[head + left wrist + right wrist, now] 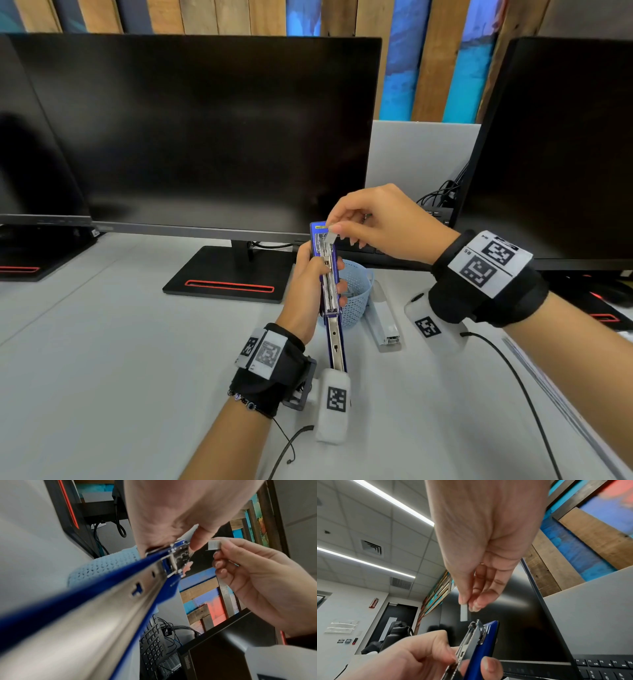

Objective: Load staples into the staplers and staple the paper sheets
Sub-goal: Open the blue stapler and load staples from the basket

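Observation:
A blue stapler (328, 274) is swung open, its metal staple channel facing up. My left hand (308, 284) grips it around the middle and holds it above the desk. My right hand (363, 219) pinches a short silver strip of staples (331, 237) between thumb and forefinger, just over the front end of the channel. In the right wrist view the strip of staples (464, 613) hangs a little above the stapler (479, 642). In the left wrist view the strip of staples (213, 545) is beside the tip of the stapler (178, 555). A white stapler (385, 322) lies on the desk to the right.
A light blue mesh basket (356, 291) stands just behind the blue stapler. A large monitor (205, 137) and its stand (226, 274) fill the back; another monitor (565, 154) is at right. Paper sheets (561, 404) lie at the desk's right edge. Cables trail from both wrists.

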